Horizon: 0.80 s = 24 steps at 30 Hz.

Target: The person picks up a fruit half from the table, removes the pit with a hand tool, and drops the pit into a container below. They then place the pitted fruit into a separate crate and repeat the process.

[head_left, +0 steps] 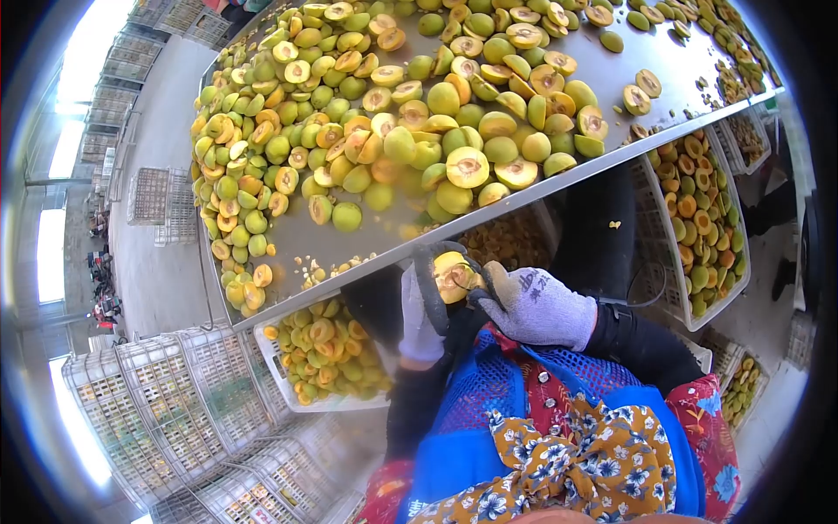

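My left hand (422, 304), in a grey-and-lavender work glove, is closed around a halved yellow-green stone fruit (451, 276), which looks like a peach or apricot. Its cut face is turned up. My right hand (537, 306), gloved alike, is closed with its fingertips against the fruit's right side. Whatever the right fingers grip is hidden. Both hands are in front of my chest, just below the metal table's edge (524, 189). Many halved fruits (467, 167) are heaped on the table, several with brown pits showing.
A crate of fruit halves (325, 349) stands below the table at left, another crate (738, 284) at right. A bin of scraps (506, 240) sits under the edge. Stacked plastic crates (157, 393) fill the lower left. Small pit fragments (314, 272) lie near the table's rim.
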Available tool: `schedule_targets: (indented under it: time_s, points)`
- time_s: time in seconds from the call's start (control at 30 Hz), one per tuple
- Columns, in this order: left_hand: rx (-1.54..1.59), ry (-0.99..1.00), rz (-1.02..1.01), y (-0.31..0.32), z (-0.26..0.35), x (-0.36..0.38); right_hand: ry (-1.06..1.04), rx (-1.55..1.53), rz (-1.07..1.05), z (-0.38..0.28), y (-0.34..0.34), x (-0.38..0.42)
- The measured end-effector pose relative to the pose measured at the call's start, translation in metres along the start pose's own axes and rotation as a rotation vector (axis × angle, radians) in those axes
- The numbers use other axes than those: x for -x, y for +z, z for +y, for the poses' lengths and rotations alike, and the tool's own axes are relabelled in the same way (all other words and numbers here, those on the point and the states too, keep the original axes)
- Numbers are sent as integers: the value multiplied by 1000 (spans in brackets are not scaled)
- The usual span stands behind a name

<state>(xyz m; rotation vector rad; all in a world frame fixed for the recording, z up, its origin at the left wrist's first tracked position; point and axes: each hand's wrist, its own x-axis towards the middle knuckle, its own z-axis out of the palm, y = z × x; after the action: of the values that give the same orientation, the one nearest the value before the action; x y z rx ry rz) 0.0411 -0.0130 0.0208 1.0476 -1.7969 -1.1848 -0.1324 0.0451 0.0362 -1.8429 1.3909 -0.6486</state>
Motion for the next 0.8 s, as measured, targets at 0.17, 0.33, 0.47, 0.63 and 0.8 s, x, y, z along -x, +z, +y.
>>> schedule_targets:
  time_s: [0.17, 0.33, 0.47, 0.63, 0.8]
  points:
    - [-128, -116, 184, 16, -14, 5, -182, -29, 56, 10, 7, 0]
    - [-2, -161, 279, 30, -12, 5, 174, -1028, -426, 25, -4, -4]
    - [-144, -153, 143, 26, -6, 0, 295, -1159, -491, 30, -7, 1]
    - [107, -327, 9, 27, -15, -2, 576, -1625, -514, 32, 11, 9]
    - [277, -227, -50, 32, -24, 4, 632, -2374, -771, 55, 30, 15]
